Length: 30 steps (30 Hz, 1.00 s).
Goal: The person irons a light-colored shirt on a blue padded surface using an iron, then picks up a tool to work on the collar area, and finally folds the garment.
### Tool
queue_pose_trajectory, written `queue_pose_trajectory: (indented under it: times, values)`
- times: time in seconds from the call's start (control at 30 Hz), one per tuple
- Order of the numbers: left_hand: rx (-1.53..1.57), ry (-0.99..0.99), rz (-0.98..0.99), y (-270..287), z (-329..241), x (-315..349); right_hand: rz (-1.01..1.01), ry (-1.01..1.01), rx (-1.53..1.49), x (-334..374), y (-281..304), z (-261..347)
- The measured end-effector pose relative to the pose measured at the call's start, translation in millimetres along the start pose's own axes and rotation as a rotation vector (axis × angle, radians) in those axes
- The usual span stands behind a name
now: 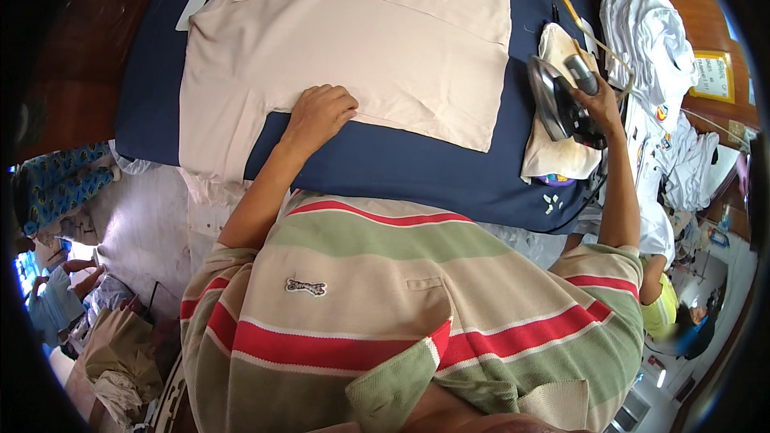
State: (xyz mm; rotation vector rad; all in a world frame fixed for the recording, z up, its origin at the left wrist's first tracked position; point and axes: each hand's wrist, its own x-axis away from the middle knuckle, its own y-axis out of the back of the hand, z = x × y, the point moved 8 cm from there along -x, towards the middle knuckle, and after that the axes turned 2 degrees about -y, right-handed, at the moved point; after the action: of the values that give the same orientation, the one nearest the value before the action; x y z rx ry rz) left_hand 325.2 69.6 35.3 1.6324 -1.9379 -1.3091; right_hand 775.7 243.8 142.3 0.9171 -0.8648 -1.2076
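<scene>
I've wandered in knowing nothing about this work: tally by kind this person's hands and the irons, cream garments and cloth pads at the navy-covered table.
Hands: 2 (left hand at the garment's edge, right hand on the iron)
Irons: 1 iron
Cream garments: 1 cream garment
Cloth pads: 1 cloth pad
Total: 5

One wide fisheye view here, looking steeply down from the wearer's head! It sits just behind the near edge of the surface (385,172), facing across it, so close that the striped shirt (385,305) fills the foreground; left hand (321,110) and right hand (600,104) show beyond, edges bending rimward.
</scene>
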Motion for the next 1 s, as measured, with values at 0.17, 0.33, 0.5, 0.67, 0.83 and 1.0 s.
queue_pose_trajectory:
  times: [0.17,0.33,0.5,0.67,0.83,1.0]
  values:
    - [-0.022,0.007,0.023,-5,9,3,0.125,0.284,0.244,-8,-51,157]
    - [-0.069,-0.036,0.007,1,3,5,0.242,0.492,0.168,-27,-107,271]
    - [-0.057,-0.025,0.081,2,8,10,0.27,0.582,0.172,-48,-153,333]
    - [0.033,0.051,0.096,-1,17,6,0.307,0.598,0.109,-78,-179,351]
    - [0.154,0.138,0.206,-4,25,3,0.418,0.609,0.045,-69,-182,352]
    - [0.042,0.042,0.138,-2,17,6,0.419,0.693,0.116,-47,-182,352]
